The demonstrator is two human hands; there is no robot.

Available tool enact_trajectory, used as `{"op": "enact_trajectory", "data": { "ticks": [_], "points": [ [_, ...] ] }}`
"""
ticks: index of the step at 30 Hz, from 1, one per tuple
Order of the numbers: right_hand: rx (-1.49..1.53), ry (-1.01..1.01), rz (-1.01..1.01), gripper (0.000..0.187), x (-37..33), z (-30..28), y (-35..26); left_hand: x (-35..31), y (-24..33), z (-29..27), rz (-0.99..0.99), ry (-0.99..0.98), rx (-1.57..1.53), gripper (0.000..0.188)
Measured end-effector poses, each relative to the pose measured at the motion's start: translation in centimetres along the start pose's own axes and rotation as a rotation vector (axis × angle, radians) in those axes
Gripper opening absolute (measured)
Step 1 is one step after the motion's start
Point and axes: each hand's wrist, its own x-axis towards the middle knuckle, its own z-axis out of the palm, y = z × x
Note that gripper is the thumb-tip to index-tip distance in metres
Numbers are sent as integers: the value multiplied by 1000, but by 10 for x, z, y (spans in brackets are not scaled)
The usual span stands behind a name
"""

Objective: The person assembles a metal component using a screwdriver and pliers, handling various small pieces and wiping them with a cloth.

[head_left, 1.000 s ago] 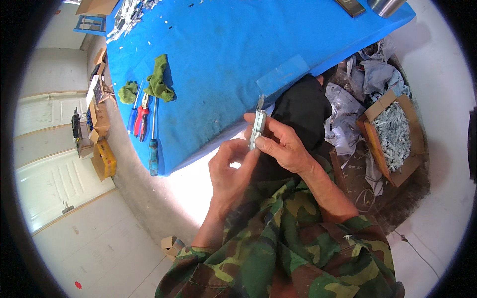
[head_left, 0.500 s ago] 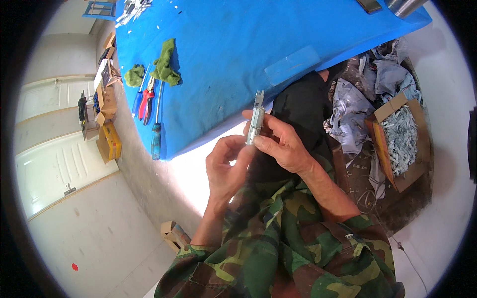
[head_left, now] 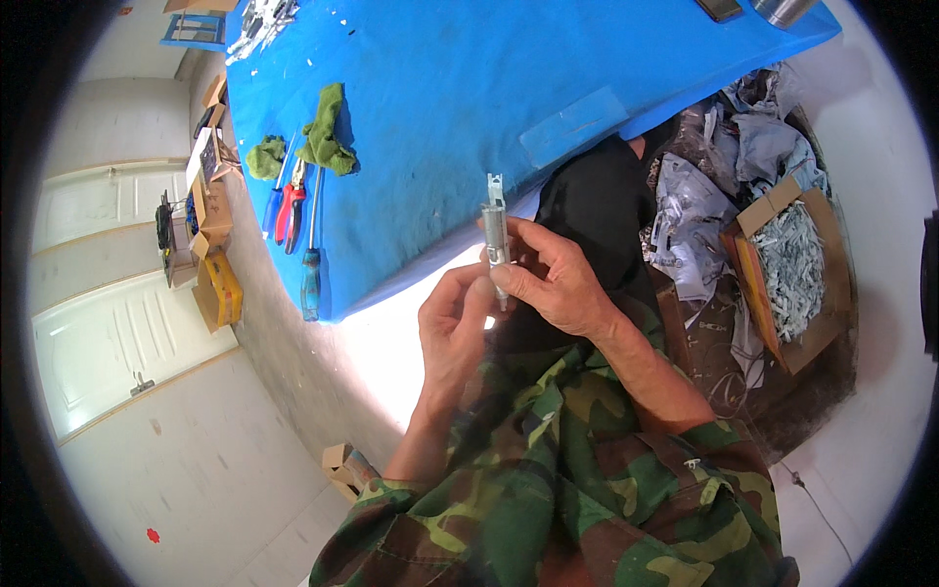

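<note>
A slim silver metal fitting (head_left: 495, 227) with a rounded, cylinder-like body and a notched flat end stands nearly upright between my hands, over my lap. My right hand (head_left: 559, 279) is closed on its lower half, thumb on the front and fingers behind. My left hand (head_left: 455, 323) is closed too, its thumb and fingertips at the fitting's lower end; part of that grip is hidden. To the left on the blue-covered table (head_left: 430, 127) lie red-handled pliers (head_left: 291, 210), a screwdriver with a blue handle (head_left: 311, 279), another blue-handled tool (head_left: 274, 207) and green cloths (head_left: 328, 137).
Silver metal pieces (head_left: 262, 24) are heaped at the table's far left corner. A dark phone-like object (head_left: 721, 9) and a metal cylinder (head_left: 780, 10) sit far right. Beside my right leg, an open carton (head_left: 736, 264) of metal pieces stands near plastic bags (head_left: 690, 210).
The fitting has turned in my hands, showing its cylinder face more squarely and standing straighter. My left hand has shifted slightly right. The view has moved a little.
</note>
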Motion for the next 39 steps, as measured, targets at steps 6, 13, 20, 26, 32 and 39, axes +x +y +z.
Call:
{"op": "enact_trajectory", "data": {
  "ticks": [6, 13, 20, 26, 32, 39],
  "points": [
    [-68, 107, -47, 49, 5, 5, 12, 7, -7, -26, 126, 65, 374, 22],
    [-87, 117, 42, 44, 11, 8, 8, 19, 19, -114, 569, 581, 1113, 23],
    [-177, 157, 53, 35, 18, 8, 12, 24, 15, -170, 335, 660, 1446, 46],
    [-153, 167, 117, 33, 22, 9, 3, 31, 9, -186, 307, 656, 1379, 46],
    [-68, 156, 177, 33, 26, 9, -1, 36, 6, -206, 346, 644, 1372, 34],
    [-19, 112, 175, 28, 28, 5, -1, 35, 2, -215, 319, 597, 1154, 30]
  ]
}}
